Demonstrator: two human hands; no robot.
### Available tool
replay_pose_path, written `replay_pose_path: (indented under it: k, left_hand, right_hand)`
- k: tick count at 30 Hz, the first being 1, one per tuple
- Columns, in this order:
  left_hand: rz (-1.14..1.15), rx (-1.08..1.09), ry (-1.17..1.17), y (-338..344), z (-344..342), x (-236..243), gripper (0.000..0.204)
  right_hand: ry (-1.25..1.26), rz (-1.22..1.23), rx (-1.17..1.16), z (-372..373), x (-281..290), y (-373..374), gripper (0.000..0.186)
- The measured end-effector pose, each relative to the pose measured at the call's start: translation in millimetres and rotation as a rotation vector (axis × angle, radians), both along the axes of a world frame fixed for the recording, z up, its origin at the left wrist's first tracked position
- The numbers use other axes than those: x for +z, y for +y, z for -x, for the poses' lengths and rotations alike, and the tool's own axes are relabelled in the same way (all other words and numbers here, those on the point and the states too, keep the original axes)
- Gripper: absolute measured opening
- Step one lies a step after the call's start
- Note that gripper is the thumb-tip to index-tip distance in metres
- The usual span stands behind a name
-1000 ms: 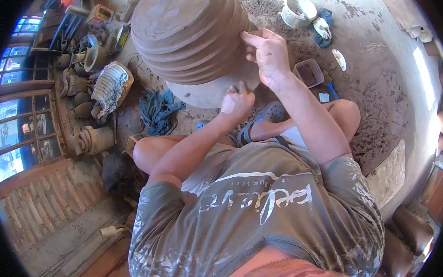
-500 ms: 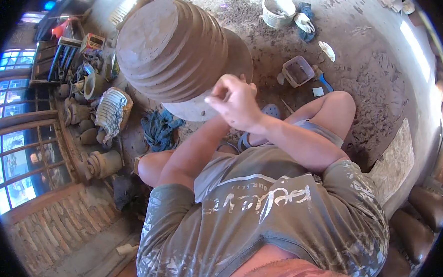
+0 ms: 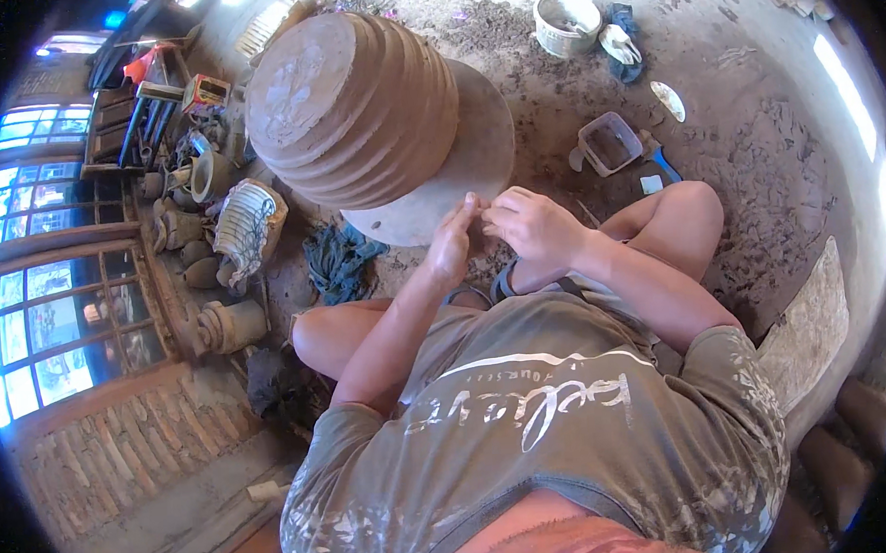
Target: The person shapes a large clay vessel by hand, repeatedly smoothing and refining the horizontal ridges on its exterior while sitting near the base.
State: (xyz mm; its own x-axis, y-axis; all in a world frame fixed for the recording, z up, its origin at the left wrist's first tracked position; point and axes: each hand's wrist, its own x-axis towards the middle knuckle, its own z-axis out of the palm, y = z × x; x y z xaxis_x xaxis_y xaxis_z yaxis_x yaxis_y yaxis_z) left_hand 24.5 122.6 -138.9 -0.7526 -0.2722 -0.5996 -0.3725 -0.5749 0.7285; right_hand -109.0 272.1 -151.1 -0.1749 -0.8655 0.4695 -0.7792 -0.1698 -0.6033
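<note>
Grey-brown shirt (image 3: 543, 471) fabric fills six o'clock. Beyond it, the left hand (image 3: 451, 242) and right hand (image 3: 536, 230) come together at the fingertips, fingers bent; whether they pinch anything, I cannot tell. Just past them, toward eleven, lies a grey disc (image 3: 410, 218). Blue cloth (image 3: 340, 264) is bunched at nine; a tray (image 3: 592, 157) sits at two. The ridged clay pot (image 3: 354, 116) stands on the disc, between ten and eleven; farther, at one, a bucket (image 3: 563, 43).

The pot (image 3: 355, 121) is set on a board (image 3: 486, 134), with a cloth (image 3: 340, 267) placed at near left. To the right, a brush (image 3: 666, 163) is laid beside a tub (image 3: 591, 149); a bucket (image 3: 566, 43) is set farther back. At far left, jars (image 3: 200, 273) are gathered beside a window (image 3: 65, 326).
</note>
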Motion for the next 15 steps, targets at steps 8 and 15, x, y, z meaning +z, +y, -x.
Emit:
replay_pose_path:
  k: [8, 15]
  left_hand:
    - [0.306, -0.24, 0.113, -11.0, -26.0, -6.1, 0.038]
    - [1.164, -0.258, -0.223, -53.9, -39.7, -12.7, 0.038]
  right_hand:
    - [-0.17, -0.039, -0.079, -17.8, -7.9, -1.8, 0.011]
    - [-0.637, 0.052, -0.361, -11.4, 46.7, -26.9, 0.024]
